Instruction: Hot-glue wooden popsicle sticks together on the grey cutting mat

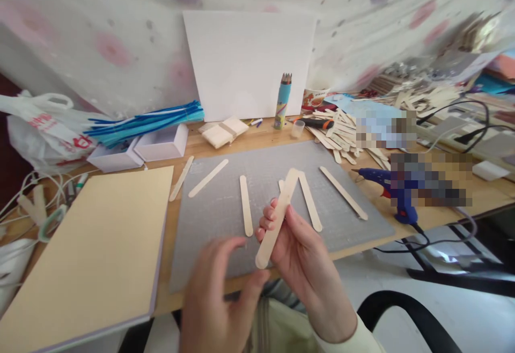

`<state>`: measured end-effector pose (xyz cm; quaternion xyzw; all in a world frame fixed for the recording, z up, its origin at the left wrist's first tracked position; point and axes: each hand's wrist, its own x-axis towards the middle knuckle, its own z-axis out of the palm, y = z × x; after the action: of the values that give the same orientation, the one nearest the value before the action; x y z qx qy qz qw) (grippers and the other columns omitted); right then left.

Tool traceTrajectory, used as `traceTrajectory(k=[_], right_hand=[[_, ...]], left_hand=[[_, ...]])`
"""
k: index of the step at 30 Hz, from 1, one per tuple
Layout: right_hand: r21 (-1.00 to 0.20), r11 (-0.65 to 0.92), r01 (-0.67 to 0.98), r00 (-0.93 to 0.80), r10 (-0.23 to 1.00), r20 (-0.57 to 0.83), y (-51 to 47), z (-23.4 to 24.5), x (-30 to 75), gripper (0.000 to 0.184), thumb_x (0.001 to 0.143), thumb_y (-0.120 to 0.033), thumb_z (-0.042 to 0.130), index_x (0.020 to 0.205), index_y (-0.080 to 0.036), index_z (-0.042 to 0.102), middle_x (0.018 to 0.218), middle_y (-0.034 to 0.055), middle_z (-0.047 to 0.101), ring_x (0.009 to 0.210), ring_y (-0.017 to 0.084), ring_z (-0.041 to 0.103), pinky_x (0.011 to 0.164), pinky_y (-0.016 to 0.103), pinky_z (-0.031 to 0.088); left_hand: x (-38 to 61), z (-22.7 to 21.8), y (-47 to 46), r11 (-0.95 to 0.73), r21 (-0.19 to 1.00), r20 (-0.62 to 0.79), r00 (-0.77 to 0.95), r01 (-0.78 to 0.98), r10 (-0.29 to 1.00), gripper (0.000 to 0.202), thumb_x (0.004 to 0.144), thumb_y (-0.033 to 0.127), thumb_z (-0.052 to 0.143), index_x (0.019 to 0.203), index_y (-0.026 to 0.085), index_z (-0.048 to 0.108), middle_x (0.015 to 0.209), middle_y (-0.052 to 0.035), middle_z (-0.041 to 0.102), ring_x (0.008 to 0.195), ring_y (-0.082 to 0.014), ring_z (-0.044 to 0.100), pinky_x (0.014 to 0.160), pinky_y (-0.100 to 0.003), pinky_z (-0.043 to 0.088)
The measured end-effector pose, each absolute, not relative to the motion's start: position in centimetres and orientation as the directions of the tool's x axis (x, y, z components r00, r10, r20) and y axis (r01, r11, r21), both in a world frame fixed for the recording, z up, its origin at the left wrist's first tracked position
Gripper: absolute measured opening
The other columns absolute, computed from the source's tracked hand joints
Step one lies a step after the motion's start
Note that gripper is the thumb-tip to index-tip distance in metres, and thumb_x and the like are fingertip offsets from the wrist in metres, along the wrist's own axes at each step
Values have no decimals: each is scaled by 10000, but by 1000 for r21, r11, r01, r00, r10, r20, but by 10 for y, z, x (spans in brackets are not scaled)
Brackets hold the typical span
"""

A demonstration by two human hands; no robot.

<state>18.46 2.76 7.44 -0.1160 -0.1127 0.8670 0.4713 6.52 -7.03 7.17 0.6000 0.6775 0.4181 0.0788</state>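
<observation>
My right hand grips a flat wooden craft stick between thumb and fingers, held tilted above the near edge of a grey mat. My left hand hovers just left of it and lower, blurred, with the fingers curled and nothing visibly in them. Several more wooden sticks lie spread on the mat, such as one left of the held stick and one to its right.
A cream board lies at the left. A blue glue gun rests at the right with its cable. Behind are white boxes, blue pipe cleaners, a pencil tube, a stick pile and a white panel.
</observation>
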Motion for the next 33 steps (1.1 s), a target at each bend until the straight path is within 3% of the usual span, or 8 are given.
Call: traceTrajectory(k=[3, 5, 9, 15, 20, 28, 33], right_hand=[[-342, -486, -805, -485, 870, -95, 22, 77, 190, 128, 894, -263, 676, 942, -144, 679, 763, -16, 592, 668, 80, 560, 665, 206, 516], [-363, -442, -820, -437, 894, -100, 20, 77, 193, 120, 905, -266, 669, 923, -148, 669, 691, -45, 515, 583, 50, 465, 583, 164, 460], [-426, -398, -812, -389, 914, -113, 20, 80, 196, 137, 884, -289, 702, 901, -164, 648, 652, -64, 428, 557, 51, 350, 559, 152, 407], [-537, -384, -752, -393, 914, -102, 16, 84, 195, 119, 890, -302, 687, 881, -215, 605, 664, -52, 451, 582, 78, 372, 581, 172, 389], [-606, -329, -724, -350, 932, -88, 9, 84, 196, 141, 892, -323, 680, 866, -232, 576, 649, -51, 477, 578, 89, 379, 575, 189, 370], [-669, -275, -690, -325, 944, -52, 5, 87, 199, 183, 894, -359, 680, 858, -230, 555, 625, -59, 462, 560, 85, 344, 522, 198, 302], [-688, -282, -669, -353, 935, -40, 5, 88, 201, 171, 898, -349, 675, 864, -228, 559, 629, -57, 464, 564, 83, 349, 524, 197, 299]], left_hand=[[85, 67, -45, -133, 675, 333, -139, 726, 932, 155, 965, 351, 520, 881, 235, 578, 817, -1, 673, 794, -185, 656, 685, -307, 506], [89, 66, -40, -181, 672, 309, -50, 718, 950, 165, 975, 284, 495, 843, 230, 577, 757, 10, 666, 728, -170, 650, 640, -285, 496], [82, 69, -43, -272, 662, 312, 74, 698, 947, 161, 973, 188, 440, 950, 225, 595, 809, -11, 706, 743, -171, 677, 634, -267, 528], [80, 70, -49, -283, 549, 261, 160, 786, 952, 246, 963, 149, 368, 1065, 195, 587, 849, -57, 700, 777, -210, 676, 679, -328, 561], [81, 66, -50, -330, 445, 268, 228, 833, 936, 263, 932, 93, 361, 1029, 177, 590, 774, -59, 670, 731, -223, 669, 602, -310, 526], [81, 73, -50, -297, 588, 152, 259, 752, 954, 209, 947, 125, 382, 882, 201, 565, 758, -39, 673, 685, -185, 656, 583, -271, 497], [81, 74, -53, -295, 592, 157, 252, 750, 955, 231, 955, 127, 361, 863, 201, 560, 754, -41, 664, 648, -178, 637, 582, -276, 493]])
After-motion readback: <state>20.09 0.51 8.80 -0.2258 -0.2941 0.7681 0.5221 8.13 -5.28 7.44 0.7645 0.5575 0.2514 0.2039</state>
